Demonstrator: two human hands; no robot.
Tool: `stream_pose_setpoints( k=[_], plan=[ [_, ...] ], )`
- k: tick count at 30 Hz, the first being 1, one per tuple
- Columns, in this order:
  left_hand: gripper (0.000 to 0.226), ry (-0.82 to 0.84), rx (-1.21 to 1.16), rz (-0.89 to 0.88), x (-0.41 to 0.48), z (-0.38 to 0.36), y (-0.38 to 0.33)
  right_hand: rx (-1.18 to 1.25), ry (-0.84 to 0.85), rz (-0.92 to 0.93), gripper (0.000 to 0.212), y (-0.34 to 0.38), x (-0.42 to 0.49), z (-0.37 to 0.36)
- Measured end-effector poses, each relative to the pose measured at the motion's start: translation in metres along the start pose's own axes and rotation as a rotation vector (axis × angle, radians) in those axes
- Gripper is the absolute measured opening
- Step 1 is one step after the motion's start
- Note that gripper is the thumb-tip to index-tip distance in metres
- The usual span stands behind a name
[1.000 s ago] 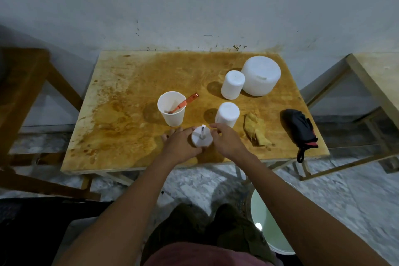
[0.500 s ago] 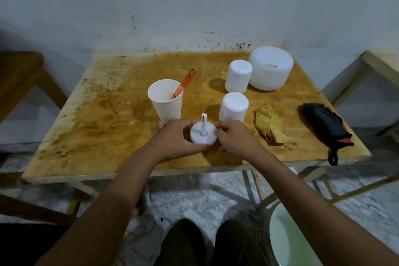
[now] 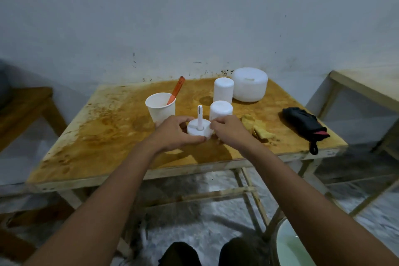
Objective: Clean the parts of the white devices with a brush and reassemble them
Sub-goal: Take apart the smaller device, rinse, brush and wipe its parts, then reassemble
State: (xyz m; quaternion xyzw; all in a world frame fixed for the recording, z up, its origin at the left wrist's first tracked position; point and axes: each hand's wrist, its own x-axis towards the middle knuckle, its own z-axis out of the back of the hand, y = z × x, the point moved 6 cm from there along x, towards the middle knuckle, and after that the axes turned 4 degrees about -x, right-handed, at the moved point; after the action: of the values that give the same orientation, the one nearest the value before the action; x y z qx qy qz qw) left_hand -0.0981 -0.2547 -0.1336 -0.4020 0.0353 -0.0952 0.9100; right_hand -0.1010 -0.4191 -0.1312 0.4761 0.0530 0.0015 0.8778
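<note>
Gripped base [image 3: 197, 131] (upright) between left hand [image 3: 172, 134], right hand [image 3: 229, 131].

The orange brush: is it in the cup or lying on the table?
Inside: the brush leans in the paper cup, its handle sticking above the rim.

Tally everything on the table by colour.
White: 5 (paper cup, stemmed base, 2 small cylinders, large round container)
Orange: 1 (brush)
Yellow: 1 (cloth)
Black: 1 (strapped bundle)
Total: 8
</note>
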Motion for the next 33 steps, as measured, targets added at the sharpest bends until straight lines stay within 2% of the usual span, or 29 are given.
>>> stream_pose_setpoints(
  k=[5, 9, 12, 16, 20, 25, 33],
  plan=[
    [0.068, 0.010, -0.026, -0.053, -0.020, -0.007, -0.025, 0.177, 0.000, -0.042, 0.026, -0.014, -0.027, 0.014],
    [0.086, 0.005, -0.042, -0.082, -0.036, -0.031, -0.039, 0.407, 0.036, -0.113, 0.024, -0.037, -0.056, 0.027],
    [0.088, 0.023, -0.051, -0.113, -0.051, -0.058, -0.052, 0.496, 0.020, -0.128, 0.019, -0.057, -0.083, 0.040],
    [0.074, 0.035, -0.123, -0.137, -0.068, -0.096, -0.068, 0.552, -0.036, -0.147, 0.017, -0.085, -0.122, 0.060],
    [0.056, 0.127, -0.222, -0.138, -0.083, -0.153, -0.080, 0.566, -0.091, -0.179, 0.018, -0.130, -0.161, 0.078],
    [0.063, 0.237, -0.253, -0.171, -0.091, -0.228, -0.088, 0.574, -0.199, -0.249, 0.024, -0.197, -0.191, 0.091],
    [0.070, 0.377, -0.166, -0.133, -0.091, -0.329, -0.076, 0.680, -0.285, -0.379, 0.017, -0.301, -0.210, 0.091]
  ],
)
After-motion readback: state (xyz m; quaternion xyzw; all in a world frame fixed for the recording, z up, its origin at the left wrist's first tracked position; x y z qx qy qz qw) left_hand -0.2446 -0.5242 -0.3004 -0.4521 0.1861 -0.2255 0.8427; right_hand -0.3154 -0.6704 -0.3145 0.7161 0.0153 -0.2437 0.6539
